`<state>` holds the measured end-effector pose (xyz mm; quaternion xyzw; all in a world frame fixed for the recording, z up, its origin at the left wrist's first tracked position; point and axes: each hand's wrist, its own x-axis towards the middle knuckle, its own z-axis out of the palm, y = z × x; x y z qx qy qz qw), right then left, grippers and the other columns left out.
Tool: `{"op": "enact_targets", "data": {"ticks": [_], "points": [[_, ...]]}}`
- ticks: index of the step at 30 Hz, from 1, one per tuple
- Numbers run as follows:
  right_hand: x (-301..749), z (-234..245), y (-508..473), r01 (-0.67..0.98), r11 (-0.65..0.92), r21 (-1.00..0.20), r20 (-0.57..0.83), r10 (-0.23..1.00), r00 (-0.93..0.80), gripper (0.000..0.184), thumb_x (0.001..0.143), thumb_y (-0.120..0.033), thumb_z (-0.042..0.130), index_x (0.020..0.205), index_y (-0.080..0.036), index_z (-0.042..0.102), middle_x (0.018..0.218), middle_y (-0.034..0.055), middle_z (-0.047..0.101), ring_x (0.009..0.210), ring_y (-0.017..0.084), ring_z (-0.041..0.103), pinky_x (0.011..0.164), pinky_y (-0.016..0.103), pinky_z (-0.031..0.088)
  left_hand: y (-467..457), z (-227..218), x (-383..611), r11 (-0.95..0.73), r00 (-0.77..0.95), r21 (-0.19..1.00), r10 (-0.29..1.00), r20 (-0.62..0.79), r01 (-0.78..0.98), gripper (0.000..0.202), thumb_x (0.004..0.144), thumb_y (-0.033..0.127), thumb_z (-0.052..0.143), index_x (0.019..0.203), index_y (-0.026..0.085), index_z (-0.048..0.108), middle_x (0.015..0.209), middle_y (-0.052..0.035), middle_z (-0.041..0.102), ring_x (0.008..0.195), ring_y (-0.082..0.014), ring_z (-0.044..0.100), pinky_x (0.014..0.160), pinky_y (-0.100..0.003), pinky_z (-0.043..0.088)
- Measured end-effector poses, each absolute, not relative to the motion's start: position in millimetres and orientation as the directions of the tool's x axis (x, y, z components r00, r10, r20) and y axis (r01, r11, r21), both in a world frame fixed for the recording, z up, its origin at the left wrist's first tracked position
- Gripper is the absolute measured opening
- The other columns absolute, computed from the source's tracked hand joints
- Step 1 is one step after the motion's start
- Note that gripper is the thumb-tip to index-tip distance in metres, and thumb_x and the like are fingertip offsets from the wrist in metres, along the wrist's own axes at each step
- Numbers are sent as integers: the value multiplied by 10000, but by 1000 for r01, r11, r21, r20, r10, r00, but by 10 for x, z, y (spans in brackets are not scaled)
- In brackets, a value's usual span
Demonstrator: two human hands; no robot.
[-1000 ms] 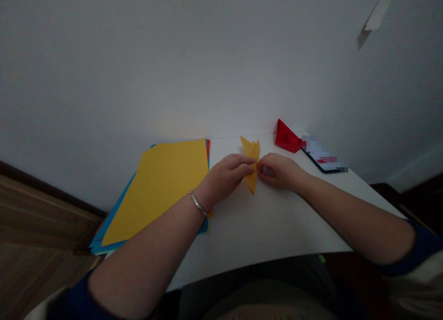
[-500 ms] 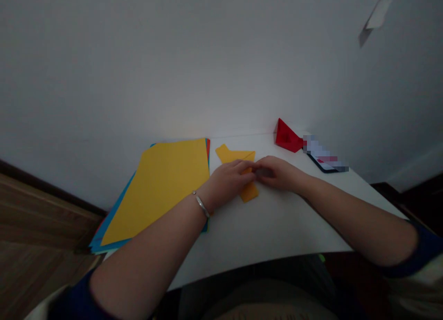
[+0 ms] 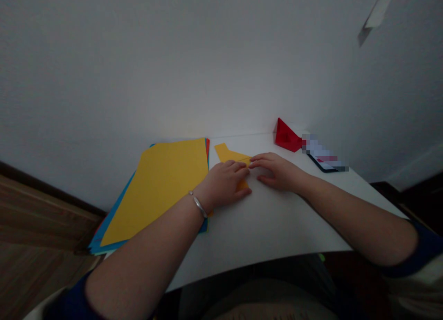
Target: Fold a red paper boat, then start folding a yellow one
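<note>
A folded yellow-orange paper (image 3: 235, 157) lies on the white table, with a strip sticking out at its upper left and a crease near its right corner. My left hand (image 3: 226, 182) rests flat over its lower part, fingers spread and thumb stretched out toward the right, hiding much of the fold. At the paper's right corner, the fingertips of my right hand (image 3: 278, 171) touch or nearly touch the edge. A gap shows between the thumb and fingers of that hand.
To the left lies a stack of coloured sheets, a yellow sheet (image 3: 162, 186) on top. A red folded paper shape (image 3: 286, 138) stands at the back right beside a phone (image 3: 323, 156), partly blurred out. A wall (image 3: 221, 71) rises behind the white table (image 3: 263, 232).
The folded yellow paper has turned a little, its right corner lower now. My left hand has spread out over its lower flap, and my right hand's fingers have opened and come apart from the left.
</note>
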<state>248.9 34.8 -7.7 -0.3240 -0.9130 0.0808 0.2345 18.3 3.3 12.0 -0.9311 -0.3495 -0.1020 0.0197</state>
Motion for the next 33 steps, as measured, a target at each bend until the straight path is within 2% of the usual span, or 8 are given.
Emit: {"op": "enact_targets", "data": {"ticks": [3, 6, 9, 13, 18, 24, 29, 33], "points": [[2505, -86, 357, 563, 778, -278, 387, 627, -676, 356, 792, -224, 622, 1147, -221, 658, 1269, 108, 614, 1191, 247, 536, 1003, 453, 433, 51, 87, 190, -814, 789, 164, 580, 201, 557, 426, 865, 335, 576, 1261, 181, 547, 1307, -109, 573, 1199, -238, 526, 1026, -402, 419], [2509, -71, 353, 590, 766, -253, 362, 641, -677, 401, 787, -247, 629, 1186, -211, 636, 1247, 106, 633, 1165, 251, 555, 990, 444, 442, 64, 39, 192, -823, 801, 241, 562, 207, 515, 464, 866, 369, 594, 1284, 180, 523, 1376, -118, 522, 1282, -225, 472, 1080, -382, 380], [2505, -38, 339, 660, 721, -212, 302, 690, -657, 458, 795, -269, 618, 1242, -175, 598, 1215, 112, 656, 1114, 257, 588, 964, 427, 458, 69, -7, 182, -752, 714, 158, 658, 242, 640, 627, 849, 496, 599, 1338, 124, 473, 1431, -175, 450, 1344, -285, 395, 1118, -439, 318], [2489, 25, 317, 686, 717, -124, 245, 692, -680, 338, 830, -283, 576, 1140, -176, 656, 1150, 97, 684, 1067, 251, 606, 929, 403, 464, 85, -21, 174, -671, 642, 39, 724, 252, 741, 652, 860, 559, 552, 1324, 105, 493, 1305, -182, 546, 1221, -305, 490, 1061, -479, 357], [2459, 90, 290, 733, 680, -25, 225, 718, -659, 306, 841, -311, 566, 1091, -185, 689, 1077, 94, 701, 997, 255, 618, 859, 388, 469, 94, 15, 207, -625, 594, 33, 757, 273, 780, 443, 898, 388, 542, 1259, 131, 538, 1119, -129, 631, 1053, -249, 569, 943, -400, 446], [2455, 103, 276, 732, 680, 52, 220, 707, -672, 285, 847, -334, 564, 1054, -194, 703, 1031, 92, 699, 945, 254, 617, 811, 384, 461, 69, 47, 238, -539, 477, 135, 817, 324, 832, 510, 862, 171, 501, 1364, 104, 439, 1012, -119, 675, 922, -224, 617, 847, -357, 489], [2453, 95, 264, 709, 704, -31, 230, 696, -681, 267, 832, -346, 606, 1023, -186, 702, 1067, 89, 693, 974, 250, 614, 838, 385, 476, 56, 78, 239, -466, 384, 289, 874, 299, 836, 623, 856, 143, 480, 1457, 157, 317, 885, -67, 698, 732, -183, 641, 696, -298, 506], [2449, 72, 255, 637, 764, -100, 229, 641, -733, 273, 848, -281, 589, 1095, -197, 670, 1151, 80, 678, 1054, 237, 600, 894, 380, 475, 69, 91, 237, -527, 440, 352, 846, 301, 773, 588, 839, 93, 456, 1414, 206, 410, 1038, -60, 692, 863, -162, 649, 811, -292, 514]]}}
